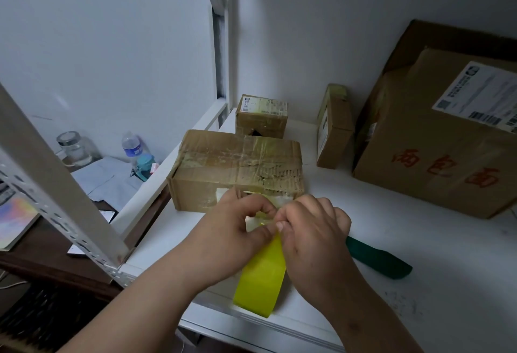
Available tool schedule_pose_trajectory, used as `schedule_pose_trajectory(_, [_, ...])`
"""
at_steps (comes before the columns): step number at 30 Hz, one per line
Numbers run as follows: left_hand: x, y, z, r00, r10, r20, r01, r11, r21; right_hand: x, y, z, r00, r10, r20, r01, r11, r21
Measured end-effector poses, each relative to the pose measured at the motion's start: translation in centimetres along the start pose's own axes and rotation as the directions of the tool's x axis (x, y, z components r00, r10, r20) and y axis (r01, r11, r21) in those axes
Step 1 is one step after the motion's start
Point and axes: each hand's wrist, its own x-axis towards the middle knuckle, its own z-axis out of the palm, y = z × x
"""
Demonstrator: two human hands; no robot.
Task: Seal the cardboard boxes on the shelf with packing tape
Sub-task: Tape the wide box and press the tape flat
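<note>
A yellow-green roll of packing tape (261,280) is held above the white shelf (436,263). My left hand (232,229) grips the top of the roll, fingers curled through it. My right hand (310,226) pinches the tape's loose end at the roll's top. Just behind the hands sits a long cardboard box (237,168), its top covered in clear tape and its right edge torn. A small box (261,116) stands behind it near the corner post.
A flat box (333,128) leans upright at the back wall. A large box with red characters (442,140) fills the right side. A dark green object (377,257) lies on the shelf by my right wrist. A slotted shelf post (56,179) slants at left; jar and bottles lie beyond.
</note>
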Motion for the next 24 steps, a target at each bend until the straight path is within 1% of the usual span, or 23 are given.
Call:
schedule_pose_trajectory(2, [0.1,-0.1,0.1,0.998,-0.023,-0.062,0.02,0.998,-0.052,-0.1,-0.1,-0.2,1.0,-0.005,0.026,0.005,1.0,0.027])
schedule_pose_trajectory(3, [0.2,-0.2,0.0,0.997,-0.039,-0.064,0.034,0.997,-0.069,-0.2,-0.1,-0.3,0.999,-0.005,0.035,0.004,0.999,0.036])
schedule_pose_trajectory(4, [0.2,-0.3,-0.2,0.998,-0.041,-0.05,0.037,0.997,-0.071,-0.3,-0.2,-0.3,0.999,-0.002,0.037,0.0,0.999,0.043])
schedule_pose_trajectory(7, [0.0,-0.2,-0.8,1.0,0.011,0.022,-0.01,1.0,-0.029,-0.4,-0.2,-0.5,0.999,0.029,0.013,-0.03,0.997,0.066])
schedule_pose_trajectory(10, [-0.1,0.0,-1.3,0.998,0.008,0.059,-0.002,0.996,-0.092,-0.4,-0.3,-0.4,1.0,0.03,-0.008,-0.029,0.996,0.082])
schedule_pose_trajectory(12, [0.0,0.1,-1.6,0.999,0.009,0.05,-0.007,0.999,-0.05,-0.5,-0.4,-0.3,1.0,0.004,-0.025,-0.002,0.996,0.091])
schedule_pose_trajectory(15, [-0.1,0.2,-1.8,0.997,0.003,0.082,-0.007,0.999,0.043,-0.7,-0.5,-0.2,0.997,-0.045,-0.059,0.05,0.995,0.084])
schedule_pose_trajectory(19, [-0.1,0.0,-2.1,0.993,-0.052,0.102,0.043,0.995,0.088,-0.7,-0.7,0.0,0.994,-0.064,-0.086,0.072,0.993,0.091])
schedule_pose_trajectory(22, [-0.2,-0.2,-2.3,0.995,-0.04,0.094,0.027,0.99,0.14,-0.7,-1.0,0.2,0.997,-0.018,-0.081,0.027,0.992,0.121])
schedule_pose_trajectory(24, [-0.3,-0.5,-2.7,0.996,-0.051,0.072,0.041,0.991,0.13,-0.6,-1.3,0.1,0.994,0.105,-0.038,-0.094,0.971,0.218])
